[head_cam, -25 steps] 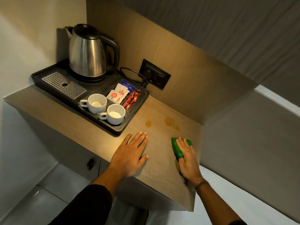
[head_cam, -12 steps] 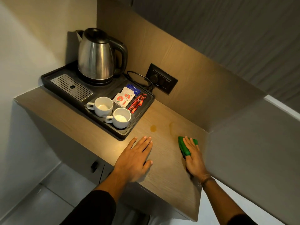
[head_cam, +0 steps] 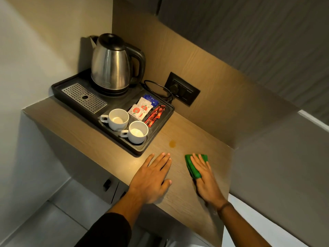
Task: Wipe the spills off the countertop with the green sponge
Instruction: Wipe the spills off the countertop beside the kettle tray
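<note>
Green sponge (head_cam: 191,166) pressed under right hand (head_cam: 206,180); left hand (head_cam: 153,177) on countertop (head_cam: 195,138); both hands flat; sachets (head_cam: 140,109) illegible.

Bare countertop (head_cam: 192,136) is left between the black tray (head_cam: 142,151) and the grey side wall (head_cam: 276,175). Leftward passage is blocked by the tray, where 2 white cups (head_cam: 138,131) and a kettle (head_cam: 112,65) are stood; rearward it is closed by the wooden back panel (head_cam: 213,97).

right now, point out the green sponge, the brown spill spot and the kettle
green sponge (head_cam: 190,166): head view, on its uncovered left part.
brown spill spot (head_cam: 172,143): head view, on the middle of the stain.
steel kettle (head_cam: 111,68): head view, on the front of its shiny body.
</note>
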The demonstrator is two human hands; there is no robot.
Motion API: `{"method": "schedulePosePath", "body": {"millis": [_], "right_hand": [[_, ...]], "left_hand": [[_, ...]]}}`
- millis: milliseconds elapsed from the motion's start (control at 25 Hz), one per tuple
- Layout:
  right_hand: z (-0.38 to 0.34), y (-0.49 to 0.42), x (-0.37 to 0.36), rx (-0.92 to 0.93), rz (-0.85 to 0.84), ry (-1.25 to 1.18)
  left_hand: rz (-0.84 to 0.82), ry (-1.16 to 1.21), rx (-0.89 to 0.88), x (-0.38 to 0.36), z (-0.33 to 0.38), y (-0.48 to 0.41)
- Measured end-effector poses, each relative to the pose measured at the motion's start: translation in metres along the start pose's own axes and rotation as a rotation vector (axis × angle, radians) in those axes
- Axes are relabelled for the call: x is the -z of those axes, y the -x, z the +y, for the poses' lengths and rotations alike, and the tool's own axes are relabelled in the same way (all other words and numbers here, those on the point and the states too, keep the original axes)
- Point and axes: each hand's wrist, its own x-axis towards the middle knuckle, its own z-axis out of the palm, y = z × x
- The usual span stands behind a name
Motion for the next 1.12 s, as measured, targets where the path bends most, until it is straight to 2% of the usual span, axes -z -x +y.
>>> {"method": "schedulePosePath", "body": {"millis": [120,240,320,440,520,600,760,960,1040,1120], "right_hand": [[0.021,0.007,0.017,-0.117,0.066,-0.045],[0.001,-0.065,0.032,-0.229,0.139,-0.003],[-0.024,-0.114,0.029,-0.250,0.120,-0.014],[-0.051,-0.131,0.006,-0.055,0.003,-0.035],[-0.046,-0.098,-0.006,0.138,-0.083,0.027],[-0.021,-0.053,-0.005,0.203,-0.103,0.063],[0.025,-0.017,0.019,0.111,-0.080,0.033],[-0.021,-0.108,0.017,-0.120,0.011,-0.014],[-0.040,-0.117,0.010,-0.068,-0.018,-0.041],[-0.040,-0.086,0.000,0.089,-0.076,0.006]], "left_hand": [[-0.016,0.005,-0.003,0.001,0.000,0.000],[-0.021,-0.005,-0.002,0.002,0.000,0.000],[-0.025,-0.003,0.004,0.002,0.001,0.000],[-0.013,0.003,0.006,0.003,0.001,-0.001],[-0.008,0.002,0.005,0.003,0.002,0.000],[-0.003,0.001,0.005,0.004,0.003,0.000],[-0.007,-0.011,0.004,0.003,0.002,0.001],[0.000,-0.001,0.001,0.002,0.000,0.000],[0.009,-0.003,-0.003,0.002,0.000,0.000],[0.010,-0.008,-0.003,0.003,0.002,0.000]]}}
